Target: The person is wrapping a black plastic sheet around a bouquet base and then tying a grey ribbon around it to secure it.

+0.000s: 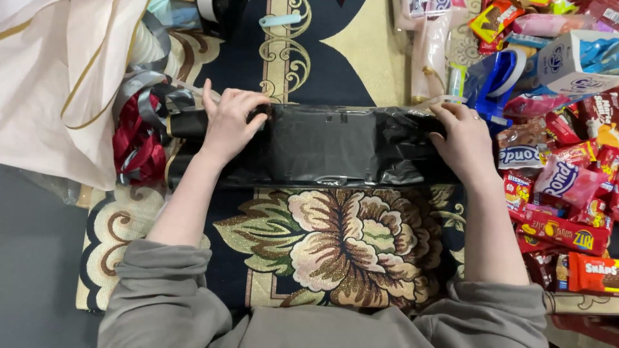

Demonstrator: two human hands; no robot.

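the person wears a grey sweatshirt, its soft sleeves pushed up and bunched in thick folds near the elbows. both forearms are bare. a thin ring sits on the right hand (465, 138).

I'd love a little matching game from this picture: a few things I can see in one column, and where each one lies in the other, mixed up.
Things:
1. black plastic sheet
2. red and grey ribbons
3. snack packets
4. cream cloth

Places:
A. piled at the right edge of the carpet
B. top left corner of the view
C. stretched between the left hand and the right hand
D. bunched just left of the left hand

Pairs: 1-C, 2-D, 3-A, 4-B
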